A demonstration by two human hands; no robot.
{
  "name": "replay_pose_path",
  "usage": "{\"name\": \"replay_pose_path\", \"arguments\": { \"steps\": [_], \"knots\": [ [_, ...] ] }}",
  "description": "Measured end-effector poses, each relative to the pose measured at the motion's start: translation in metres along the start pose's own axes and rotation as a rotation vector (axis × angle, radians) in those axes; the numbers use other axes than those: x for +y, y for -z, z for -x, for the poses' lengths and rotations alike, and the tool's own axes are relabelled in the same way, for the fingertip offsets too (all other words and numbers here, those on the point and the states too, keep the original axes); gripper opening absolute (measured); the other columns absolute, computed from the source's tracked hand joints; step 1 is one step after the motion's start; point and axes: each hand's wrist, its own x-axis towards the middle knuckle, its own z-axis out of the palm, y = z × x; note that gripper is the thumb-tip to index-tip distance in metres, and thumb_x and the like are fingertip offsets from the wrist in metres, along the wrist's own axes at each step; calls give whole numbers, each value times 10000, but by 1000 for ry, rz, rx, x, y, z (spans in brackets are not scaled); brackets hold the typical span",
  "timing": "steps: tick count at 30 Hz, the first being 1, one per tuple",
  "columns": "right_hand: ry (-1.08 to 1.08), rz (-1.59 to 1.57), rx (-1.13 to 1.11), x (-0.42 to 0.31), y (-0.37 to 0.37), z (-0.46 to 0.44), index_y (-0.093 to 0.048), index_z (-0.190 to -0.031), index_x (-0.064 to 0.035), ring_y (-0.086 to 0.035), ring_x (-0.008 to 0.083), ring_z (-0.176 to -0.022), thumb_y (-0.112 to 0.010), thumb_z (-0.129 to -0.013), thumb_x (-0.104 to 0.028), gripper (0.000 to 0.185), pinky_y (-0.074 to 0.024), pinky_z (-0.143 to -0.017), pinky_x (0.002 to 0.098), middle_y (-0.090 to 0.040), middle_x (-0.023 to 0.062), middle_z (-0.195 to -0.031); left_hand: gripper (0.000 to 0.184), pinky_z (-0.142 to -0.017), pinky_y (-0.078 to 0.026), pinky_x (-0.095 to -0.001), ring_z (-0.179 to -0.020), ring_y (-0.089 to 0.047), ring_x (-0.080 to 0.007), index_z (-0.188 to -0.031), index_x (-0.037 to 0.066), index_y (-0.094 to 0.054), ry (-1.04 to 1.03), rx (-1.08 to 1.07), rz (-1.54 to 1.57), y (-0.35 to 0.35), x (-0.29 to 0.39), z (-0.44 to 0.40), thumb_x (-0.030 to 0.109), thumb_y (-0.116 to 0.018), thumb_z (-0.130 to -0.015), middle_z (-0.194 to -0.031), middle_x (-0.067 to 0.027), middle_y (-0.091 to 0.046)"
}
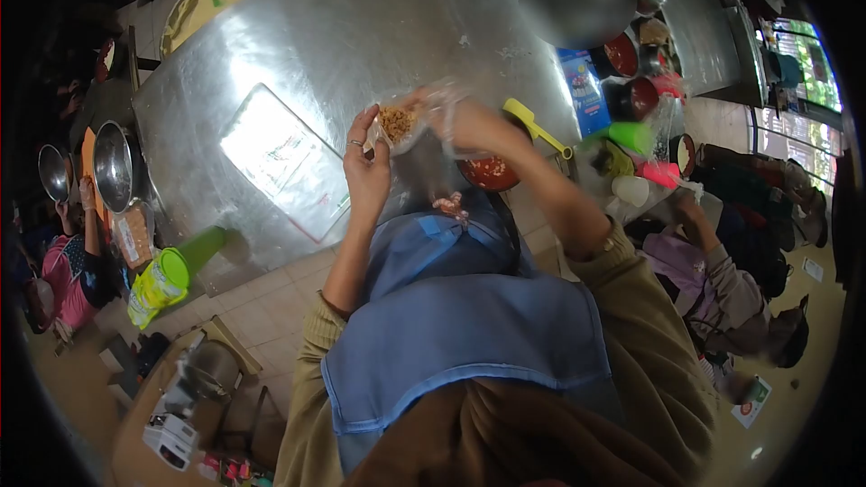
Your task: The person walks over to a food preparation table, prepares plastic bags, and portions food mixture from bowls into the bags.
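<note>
Above the metal table (343, 27), my left hand (368, 167) pinches the left side of a clear plastic bag (404, 137) holding brown crumbly food (395, 124). A ring shows on one of its fingers. My right hand (465, 126) is on the bag's right side, with thin plastic around its fingers, which are partly hidden. Below my right forearm sits a bowl of red food (488, 173), and a yellow utensil (537, 126) lies beside it. A plastic-covered sheet (287, 162) lies flat to the left of my left hand.
At the left stand a green cup (203, 251), a metal bowl (114, 167) and a person in pink (68, 280). At the right are a blue packet (585, 90), red bowls (631, 99), a green cup (630, 136) and another person (713, 289). A yellow bowl (203, 9) is at the upper left.
</note>
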Motion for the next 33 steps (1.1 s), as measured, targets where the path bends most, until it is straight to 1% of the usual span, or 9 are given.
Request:
{"name": "replay_pose_path", "arguments": {
  "steps": [5,10,13,15,17,22,25,29,33],
  "knots": [
    [-403,-781,12,31,46,66,-591,-999,-5,-603,212,-864,-568,-796,-113,231,-475,-779,309,-624,125,-952,347,-837,-434,-312,-1164,-430,-246,-1193,91,-524,-1,60,-42,0,-1,1,113,-539,-847,-1309,-169,-384],
    [-532,-258,-16,62,16,111,-605,-1027,-28,-610,223,-857,-483,-881,-183,246,-489,-754,310,-619,150,-972,381,-818,-419,-325,-1088,-453,-232,-1210,53,-421,-177,226,-295,-4,14,18,156,-539,-863,-1232,-151,-428],
    [-441,165,39,74,-14,122,-610,-1038,-104,-576,309,-872,-483,-842,-138,236,-460,-789,371,-606,168,-951,323,-787,-430,-307,-1009,-493,-205,-1166,35,-439,39,-21,-4,-11,6,40,169,-514,-881,-1184,-143,-452],
    [-469,306,2,78,-27,119,-600,-1050,-118,-555,333,-888,-481,-822,-103,258,-447,-799,392,-600,171,-952,336,-787,-436,-283,-965,-521,-171,-1196,40,-429,387,-367,5,-19,10,40,188,-487,-900,-1114,-152,-499],
    [-458,293,118,95,-51,116,-583,-1061,-114,-555,327,-904,-530,-747,-68,322,-446,-783,405,-588,173,-965,393,-861,-417,-312,-1014,-528,-217,-1254,34,-404,496,-424,156,-38,-8,39,212,-471,-910,-1127,-194,-516],
    [-197,179,255,106,-88,107,-613,-964,-84,-576,336,-849,-592,-660,-57,307,-453,-761,411,-602,174,-868,450,-989,-301,-319,-1185,-419,-260,-1320,40,-349,259,-519,69,-82,-64,14,211,-455,-918,-1259,-208,-452],
    [-276,324,-368,83,-64,109,-616,-900,-38,-591,351,-818,-563,-679,-43,228,-472,-735,425,-595,199,-860,455,-1013,-263,-303,-1223,-381,-242,-1326,32,-344,203,-541,89,-88,-73,8,209,-452,-921,-1293,-182,-435],
    [-223,154,-383,84,-29,116,-645,-890,-58,-601,329,-767,-559,-694,-61,213,-478,-674,405,-629,143,-884,454,-1018,-253,-291,-1231,-366,-218,-1320,22,-353,272,-557,177,-88,-72,5,212,-455,-921,-1303,-152,-434],
    [-324,-517,294,116,-74,111,-641,-897,-65,-602,313,-726,-539,-692,-64,229,-469,-667,387,-636,137,-847,448,-1016,-255,-284,-1223,-368,-199,-1319,26,-360,315,-557,181,-89,-70,4,210,-457,-922,-1302,-142,-437]
  ]
}}
